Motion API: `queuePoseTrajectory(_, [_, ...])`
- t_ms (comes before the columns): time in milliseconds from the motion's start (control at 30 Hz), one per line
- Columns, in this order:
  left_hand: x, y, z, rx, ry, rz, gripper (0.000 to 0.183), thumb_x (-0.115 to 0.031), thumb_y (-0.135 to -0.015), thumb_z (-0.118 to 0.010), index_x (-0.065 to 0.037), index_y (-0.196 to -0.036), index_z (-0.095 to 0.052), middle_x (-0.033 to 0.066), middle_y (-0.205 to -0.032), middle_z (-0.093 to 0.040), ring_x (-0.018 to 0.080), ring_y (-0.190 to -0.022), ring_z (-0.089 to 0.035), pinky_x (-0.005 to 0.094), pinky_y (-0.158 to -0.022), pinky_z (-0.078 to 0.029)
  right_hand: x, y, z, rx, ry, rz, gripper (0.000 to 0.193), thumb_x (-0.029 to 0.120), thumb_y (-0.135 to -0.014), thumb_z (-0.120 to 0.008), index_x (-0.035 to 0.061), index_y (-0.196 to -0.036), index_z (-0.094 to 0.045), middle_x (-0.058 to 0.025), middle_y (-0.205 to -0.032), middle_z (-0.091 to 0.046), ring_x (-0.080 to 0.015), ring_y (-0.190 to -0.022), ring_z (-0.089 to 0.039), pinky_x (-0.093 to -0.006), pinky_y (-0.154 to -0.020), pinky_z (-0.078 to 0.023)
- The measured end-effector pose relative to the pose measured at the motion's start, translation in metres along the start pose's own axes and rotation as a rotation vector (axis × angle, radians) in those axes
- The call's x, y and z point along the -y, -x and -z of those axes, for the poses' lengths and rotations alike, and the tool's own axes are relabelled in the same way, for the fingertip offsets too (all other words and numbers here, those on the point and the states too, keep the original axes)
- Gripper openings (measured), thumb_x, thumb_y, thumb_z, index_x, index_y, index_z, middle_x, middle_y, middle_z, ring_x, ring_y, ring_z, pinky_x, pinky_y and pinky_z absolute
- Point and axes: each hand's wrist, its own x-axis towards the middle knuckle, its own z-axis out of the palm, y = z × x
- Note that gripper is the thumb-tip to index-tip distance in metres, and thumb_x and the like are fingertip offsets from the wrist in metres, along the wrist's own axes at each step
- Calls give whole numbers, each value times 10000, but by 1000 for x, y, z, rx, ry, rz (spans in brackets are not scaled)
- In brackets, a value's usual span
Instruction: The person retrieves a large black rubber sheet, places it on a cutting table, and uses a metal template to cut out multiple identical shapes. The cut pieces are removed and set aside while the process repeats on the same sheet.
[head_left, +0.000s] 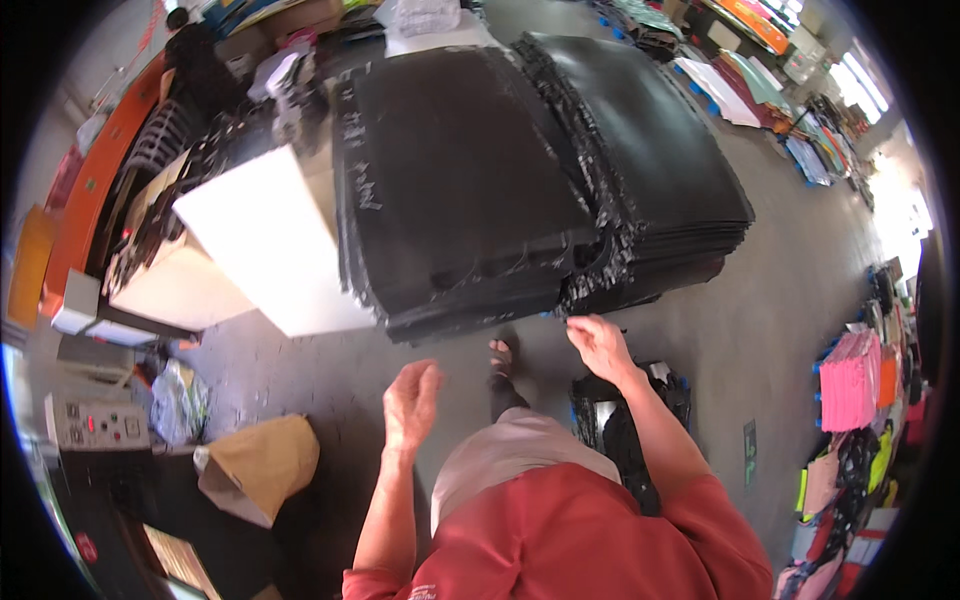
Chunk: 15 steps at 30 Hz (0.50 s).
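Note:
My left hand (pixel 412 402) hangs over the floor in front of me, fingers loosely curled in, and nothing shows in it. Further right and a little higher in the picture, my right hand (pixel 600 347) is half-curled with fingertips together, also holding nothing that I can see. Beyond both hands is a tall stack of black sheets (pixel 450 160), with pale handwriting along its left edge. A second stack of black sheets (pixel 650 130), glossy on top, sits against its right side. My right hand appears nearest the stacks' front edges; neither hand visibly touches them.
A white board (pixel 270 240) leans at the left stack's side. Brown paper (pixel 262 465) and a control box (pixel 100 425) are at lower left. Beside my right forearm lies a low black pile (pixel 650 400). Pink sheets (pixel 850 380) stand far right. A person (pixel 195 65) is at upper left.

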Motion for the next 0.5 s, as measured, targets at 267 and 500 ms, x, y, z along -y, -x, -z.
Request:
queuePoseTrajectory(267, [-18, -181, -32, -88, -269, -214, 281, -194, -1065, -681, 19, -1237, -741, 173, -1117, -785, 234, -966, -768, 341, -856, -610, -86, -227, 139, -743, 323, 147, 243, 123, -985, -762, 37, -1211, -744, -165, -1142, -730, -370, -1090, -702, -458, -962, -573])
queuePoseTrajectory(500, [-8, -302, -101, 119, -593, -479, 515, -203, -1020, -718, -17, -1485, -603, 265, -1545, -565, 484, -1456, -499, 539, -1206, -435, -187, -279, 167, -466, 661, -566, 457, 356, -1002, -641, -47, -1215, -660, -293, -1334, -628, -468, -1231, -582, -583, -1111, -442])
